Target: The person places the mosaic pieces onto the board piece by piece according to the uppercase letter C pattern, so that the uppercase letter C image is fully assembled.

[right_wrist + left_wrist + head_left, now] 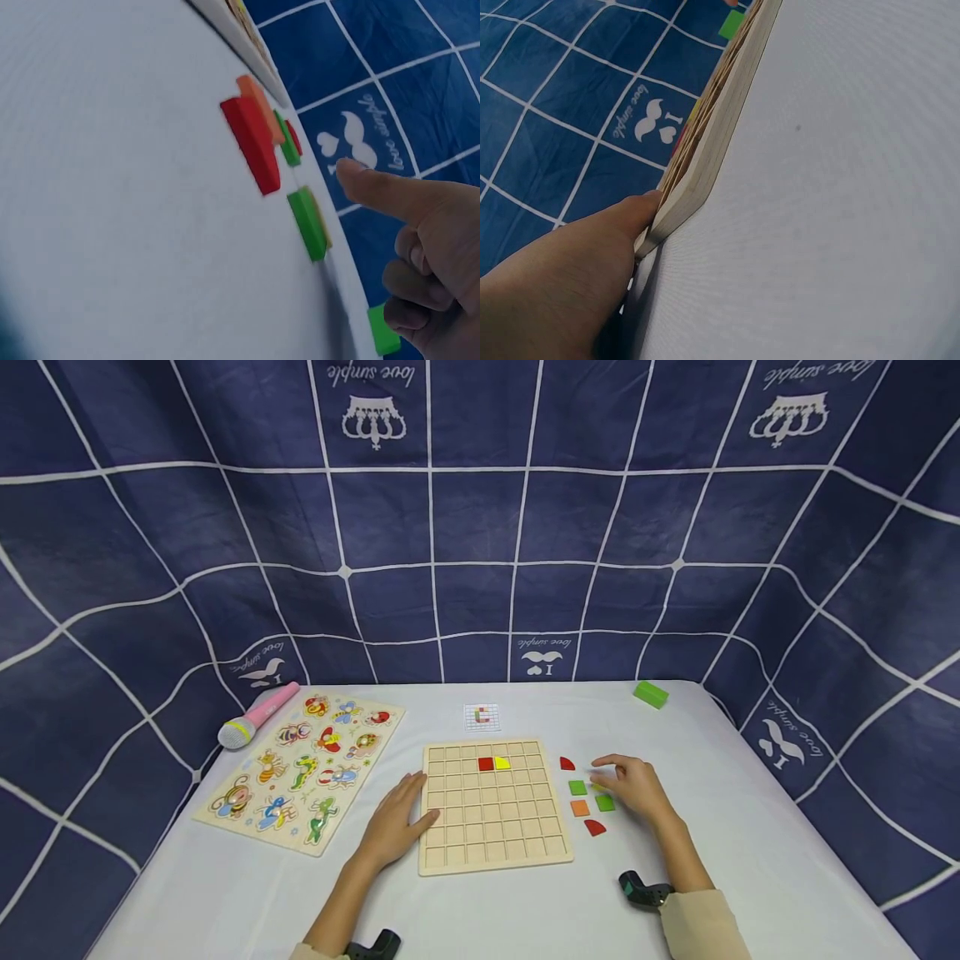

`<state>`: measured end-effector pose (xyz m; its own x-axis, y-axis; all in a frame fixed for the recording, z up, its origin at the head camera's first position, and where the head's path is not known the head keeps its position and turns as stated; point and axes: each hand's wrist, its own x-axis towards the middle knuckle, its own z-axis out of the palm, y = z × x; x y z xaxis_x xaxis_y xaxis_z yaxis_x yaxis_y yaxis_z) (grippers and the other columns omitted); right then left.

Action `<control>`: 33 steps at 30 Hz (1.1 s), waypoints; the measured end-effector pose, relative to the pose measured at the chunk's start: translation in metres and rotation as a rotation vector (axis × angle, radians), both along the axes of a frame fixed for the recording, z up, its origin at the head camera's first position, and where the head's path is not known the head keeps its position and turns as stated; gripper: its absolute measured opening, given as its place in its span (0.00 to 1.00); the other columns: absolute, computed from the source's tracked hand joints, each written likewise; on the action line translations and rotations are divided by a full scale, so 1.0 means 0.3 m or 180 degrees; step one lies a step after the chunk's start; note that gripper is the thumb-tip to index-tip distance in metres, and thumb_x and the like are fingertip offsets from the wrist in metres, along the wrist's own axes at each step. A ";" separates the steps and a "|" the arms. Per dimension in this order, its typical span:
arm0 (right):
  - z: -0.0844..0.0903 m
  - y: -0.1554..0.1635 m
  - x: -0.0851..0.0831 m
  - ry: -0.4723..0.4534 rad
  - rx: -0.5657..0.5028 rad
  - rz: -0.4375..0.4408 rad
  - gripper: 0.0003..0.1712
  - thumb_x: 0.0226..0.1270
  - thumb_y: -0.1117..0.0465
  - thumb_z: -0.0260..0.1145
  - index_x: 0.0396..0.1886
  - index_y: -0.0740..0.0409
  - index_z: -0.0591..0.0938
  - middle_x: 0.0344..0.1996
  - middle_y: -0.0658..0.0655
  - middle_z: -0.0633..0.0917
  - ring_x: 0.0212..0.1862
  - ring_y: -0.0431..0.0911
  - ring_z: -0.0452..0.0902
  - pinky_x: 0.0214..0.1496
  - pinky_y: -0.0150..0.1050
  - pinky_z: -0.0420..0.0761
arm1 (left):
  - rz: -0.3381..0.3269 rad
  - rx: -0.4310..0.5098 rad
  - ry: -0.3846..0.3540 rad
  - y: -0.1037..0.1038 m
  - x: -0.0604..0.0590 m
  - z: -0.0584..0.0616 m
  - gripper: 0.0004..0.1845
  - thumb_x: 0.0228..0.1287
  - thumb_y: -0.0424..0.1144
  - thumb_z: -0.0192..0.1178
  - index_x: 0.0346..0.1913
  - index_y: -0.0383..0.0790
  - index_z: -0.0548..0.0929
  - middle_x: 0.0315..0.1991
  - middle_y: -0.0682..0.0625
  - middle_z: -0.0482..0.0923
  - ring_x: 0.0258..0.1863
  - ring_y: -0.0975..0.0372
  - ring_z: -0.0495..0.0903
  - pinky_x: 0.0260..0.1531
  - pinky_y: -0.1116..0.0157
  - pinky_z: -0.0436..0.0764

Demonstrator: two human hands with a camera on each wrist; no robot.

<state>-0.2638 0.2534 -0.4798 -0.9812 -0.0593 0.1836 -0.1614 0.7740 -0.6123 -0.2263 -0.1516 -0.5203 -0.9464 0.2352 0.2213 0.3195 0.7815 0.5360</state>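
Currently, your left hand (397, 827) lies flat, fingers straight against the grid board (491, 852) edge; your right hand (633, 785) hovers loosely curled over a green tile (604, 803), holding nothing.

Pale matt wooden grid board (491, 814) on white cloth (750, 827).

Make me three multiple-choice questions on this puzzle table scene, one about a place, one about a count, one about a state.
1. Where does the pink microphone lie?
A. behind the animal puzzle
B. on the grid board
C. by the green block

2. How many tiles sit in the grid board?
A. none
B. two
C. five

3. What is the left hand doing?
A. lifting a tile
B. resting flat against the board's edge
C. gripping the microphone

A: it lies at the animal puzzle's far left corner. B: one red tile, one yellow tile. B: straight fingers touch the board's left edge.
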 end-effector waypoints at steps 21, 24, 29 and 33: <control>-0.052 0.034 -0.055 -0.0009 0.0204 -0.0082 0.16 0.52 0.57 0.72 0.41 0.57 0.85 0.14 0.51 0.66 0.20 0.43 0.59 0.22 0.36 0.59 | 0.0017 -0.0010 -0.0058 -0.001 0.000 -0.008 0.39 0.61 0.55 0.57 0.69 0.38 0.60 0.69 0.43 0.57 0.69 0.50 0.51 0.66 0.50 0.51; -0.052 0.030 -0.067 -0.0045 0.0169 -0.0103 0.18 0.51 0.54 0.73 0.42 0.56 0.85 0.14 0.51 0.65 0.20 0.44 0.58 0.22 0.36 0.59 | 0.0024 -0.0010 -0.0051 -0.002 0.001 -0.008 0.39 0.61 0.55 0.57 0.69 0.38 0.60 0.69 0.43 0.57 0.69 0.50 0.51 0.66 0.50 0.52; -0.055 0.022 -0.075 -0.0092 0.0193 -0.0164 0.20 0.51 0.51 0.73 0.42 0.56 0.84 0.14 0.51 0.66 0.20 0.43 0.59 0.22 0.36 0.59 | 0.0032 0.0011 -0.0012 -0.004 0.001 -0.004 0.38 0.61 0.54 0.58 0.69 0.38 0.60 0.68 0.43 0.57 0.69 0.50 0.51 0.66 0.50 0.52; -0.059 0.033 -0.070 -0.0058 0.0286 -0.0271 0.21 0.51 0.52 0.73 0.43 0.57 0.84 0.15 0.51 0.67 0.20 0.44 0.60 0.21 0.36 0.60 | -0.0001 0.0010 -0.0003 -0.003 -0.001 -0.004 0.38 0.61 0.54 0.58 0.69 0.37 0.60 0.68 0.42 0.58 0.69 0.49 0.51 0.66 0.50 0.52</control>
<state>-0.2848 0.2633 -0.4974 -0.9865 0.0088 0.1634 -0.0823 0.8362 -0.5422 -0.2266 -0.1525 -0.5215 -0.9466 0.2348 0.2210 0.3192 0.7797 0.5386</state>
